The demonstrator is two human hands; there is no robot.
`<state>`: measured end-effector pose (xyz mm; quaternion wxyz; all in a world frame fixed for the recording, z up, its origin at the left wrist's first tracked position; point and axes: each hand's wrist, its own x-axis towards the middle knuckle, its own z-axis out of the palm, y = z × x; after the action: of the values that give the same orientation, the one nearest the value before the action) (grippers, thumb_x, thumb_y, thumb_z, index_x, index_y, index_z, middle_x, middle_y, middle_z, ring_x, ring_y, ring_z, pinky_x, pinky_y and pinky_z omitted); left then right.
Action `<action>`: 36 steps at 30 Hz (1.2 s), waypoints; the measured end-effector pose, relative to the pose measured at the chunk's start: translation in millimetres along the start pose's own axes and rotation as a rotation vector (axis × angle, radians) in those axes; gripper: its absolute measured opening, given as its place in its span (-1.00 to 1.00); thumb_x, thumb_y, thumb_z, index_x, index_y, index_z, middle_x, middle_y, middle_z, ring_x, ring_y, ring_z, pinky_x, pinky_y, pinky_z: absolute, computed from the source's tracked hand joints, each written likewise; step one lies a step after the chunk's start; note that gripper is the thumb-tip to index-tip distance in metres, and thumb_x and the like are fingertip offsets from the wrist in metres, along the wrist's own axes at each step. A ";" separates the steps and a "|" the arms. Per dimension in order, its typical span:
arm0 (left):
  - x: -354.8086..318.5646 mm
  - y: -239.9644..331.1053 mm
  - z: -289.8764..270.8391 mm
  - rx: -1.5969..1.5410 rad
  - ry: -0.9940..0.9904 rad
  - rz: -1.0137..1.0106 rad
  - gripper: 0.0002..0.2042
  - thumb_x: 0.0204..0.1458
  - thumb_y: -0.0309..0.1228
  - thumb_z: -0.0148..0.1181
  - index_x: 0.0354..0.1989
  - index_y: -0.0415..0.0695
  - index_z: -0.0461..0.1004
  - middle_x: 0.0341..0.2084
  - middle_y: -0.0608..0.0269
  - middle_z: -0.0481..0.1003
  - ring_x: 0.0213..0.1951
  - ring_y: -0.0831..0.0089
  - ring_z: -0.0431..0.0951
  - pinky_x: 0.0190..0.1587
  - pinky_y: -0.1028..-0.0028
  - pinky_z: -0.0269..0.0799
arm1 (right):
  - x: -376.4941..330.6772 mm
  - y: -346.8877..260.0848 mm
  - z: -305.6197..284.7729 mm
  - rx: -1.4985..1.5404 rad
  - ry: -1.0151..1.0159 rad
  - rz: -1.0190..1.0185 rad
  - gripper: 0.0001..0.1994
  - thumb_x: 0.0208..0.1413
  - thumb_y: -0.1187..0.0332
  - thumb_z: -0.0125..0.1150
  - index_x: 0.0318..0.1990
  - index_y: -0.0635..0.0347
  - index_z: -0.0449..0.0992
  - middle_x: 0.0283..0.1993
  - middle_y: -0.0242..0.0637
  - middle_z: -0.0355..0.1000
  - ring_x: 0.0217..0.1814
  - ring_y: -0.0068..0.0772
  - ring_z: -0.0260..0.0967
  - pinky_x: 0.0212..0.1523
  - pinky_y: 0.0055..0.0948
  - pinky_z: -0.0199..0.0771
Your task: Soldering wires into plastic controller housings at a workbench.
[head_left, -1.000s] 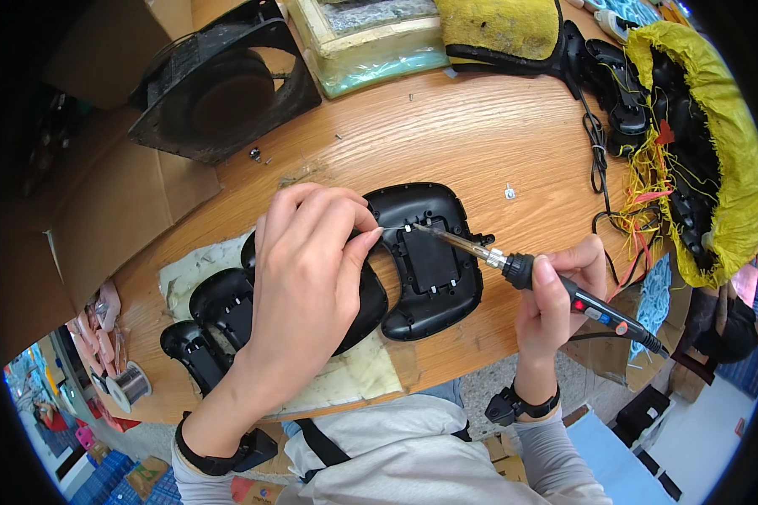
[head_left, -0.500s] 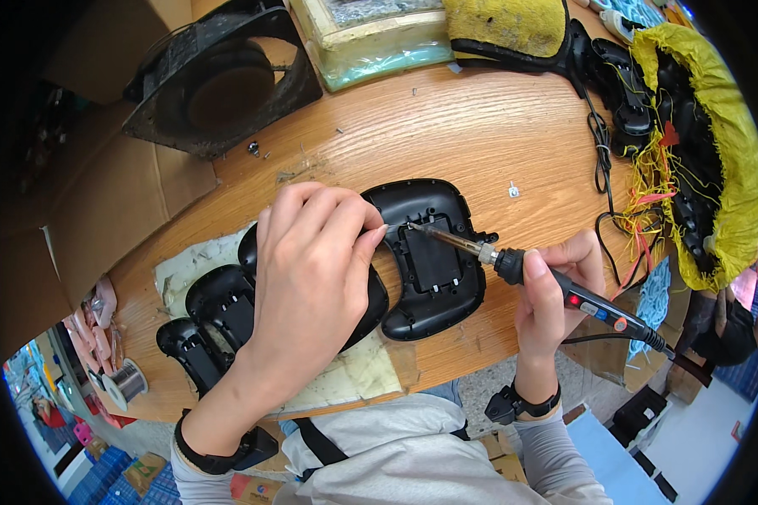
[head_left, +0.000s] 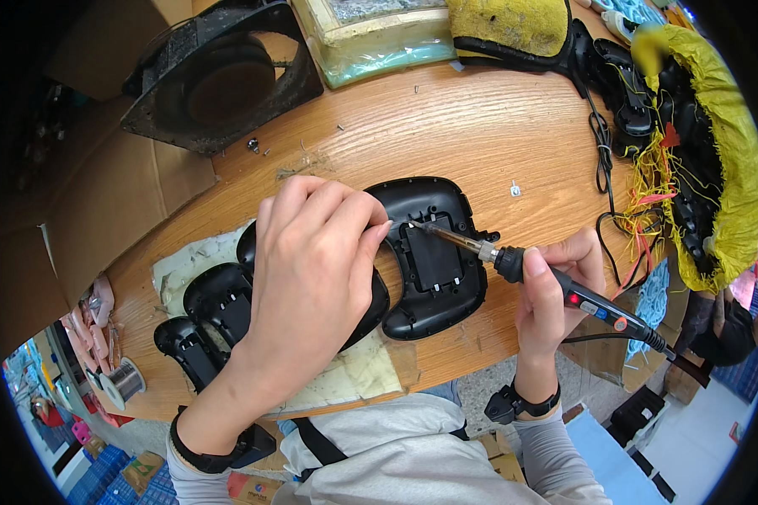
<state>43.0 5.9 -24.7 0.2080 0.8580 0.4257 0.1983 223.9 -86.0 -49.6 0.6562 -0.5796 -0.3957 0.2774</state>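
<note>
My left hand (head_left: 312, 261) lies over a black plastic controller shell (head_left: 434, 261) on the wooden table (head_left: 446, 126), its fingertips at the shell's upper left edge. My right hand (head_left: 556, 290) grips a black soldering iron (head_left: 564, 290) like a pen. The iron's metal tip touches the top left corner of the shell's inner rectangular panel, right by my left fingertips. Whether my left hand pinches anything small is hidden.
Two more black shells (head_left: 215, 307) lie left of my hand on a pale worn mat (head_left: 354, 370). A solder spool (head_left: 125, 380), a black speaker frame (head_left: 219, 80), a greenish tray (head_left: 379, 38), a yellow sponge (head_left: 514, 25) and a yellow bag of wired parts (head_left: 707, 160) surround the spot.
My right hand and the iron have shifted slightly; the tip stays on the shell's panel corner. My left hand keeps its place on the shell.
</note>
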 end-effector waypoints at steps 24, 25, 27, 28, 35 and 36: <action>-30.1 18.2 -8.5 -0.121 0.041 -0.072 -0.90 -0.16 -0.63 0.23 -0.46 -0.24 0.45 -0.42 0.15 0.46 -0.30 0.22 0.43 -0.21 0.39 0.31 | -25.1 -6.0 -30.0 0.061 0.155 -0.029 -0.76 -0.13 0.46 0.22 -0.44 0.23 0.22 -0.62 -0.33 0.23 -0.62 -0.59 0.17 -0.56 -0.55 0.22; -31.4 21.4 -3.4 -0.149 0.030 -0.063 -0.90 -0.16 -0.63 0.23 -0.46 -0.23 0.45 -0.41 0.16 0.46 -0.29 0.23 0.43 -0.19 0.38 0.30 | -26.8 0.1 -31.6 0.136 0.249 -0.006 -0.76 -0.13 0.44 0.22 -0.44 0.22 0.21 -0.62 -0.35 0.21 -0.62 -0.58 0.17 -0.55 -0.56 0.24; -32.6 26.4 6.0 -0.156 0.008 -0.047 -0.90 -0.16 -0.62 0.24 -0.46 -0.22 0.46 -0.39 0.18 0.47 -0.25 0.23 0.43 -0.15 0.36 0.27 | -32.7 1.7 -40.0 0.204 0.237 0.105 -0.74 -0.15 0.40 0.22 -0.45 0.22 0.21 -0.59 -0.36 0.18 -0.61 -0.55 0.21 -0.50 -0.56 0.30; -32.7 28.8 10.4 -0.168 0.003 -0.042 -0.90 -0.16 -0.62 0.25 -0.46 -0.21 0.46 -0.38 0.19 0.47 -0.23 0.24 0.43 -0.14 0.36 0.26 | -35.7 4.7 -41.2 0.157 0.270 0.085 -0.75 -0.15 0.40 0.22 -0.46 0.23 0.21 -0.59 -0.38 0.17 -0.61 -0.54 0.22 -0.49 -0.57 0.31; -33.0 33.3 23.0 -0.121 -0.017 0.006 -0.88 -0.18 -0.59 0.26 -0.43 -0.19 0.48 -0.34 0.26 0.47 -0.18 0.25 0.40 -0.13 0.34 0.23 | -51.3 7.6 -47.8 0.083 0.275 0.090 -0.73 -0.17 0.40 0.31 -0.45 0.22 0.26 -0.54 -0.23 0.35 -0.54 -0.54 0.28 -0.43 -0.55 0.35; -32.8 33.2 23.6 -0.108 -0.013 0.024 -0.87 -0.17 -0.57 0.26 -0.42 -0.18 0.48 -0.33 0.30 0.45 -0.18 0.28 0.39 -0.13 0.33 0.22 | -52.1 7.5 -48.3 0.045 0.252 0.084 -0.73 -0.15 0.40 0.31 -0.45 0.22 0.26 -0.54 -0.23 0.36 -0.54 -0.54 0.28 -0.43 -0.55 0.35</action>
<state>58.4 -43.5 -32.4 0.2545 0.8519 0.4025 0.2179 237.4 -153.6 -67.9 0.7015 -0.6110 -0.2791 0.2382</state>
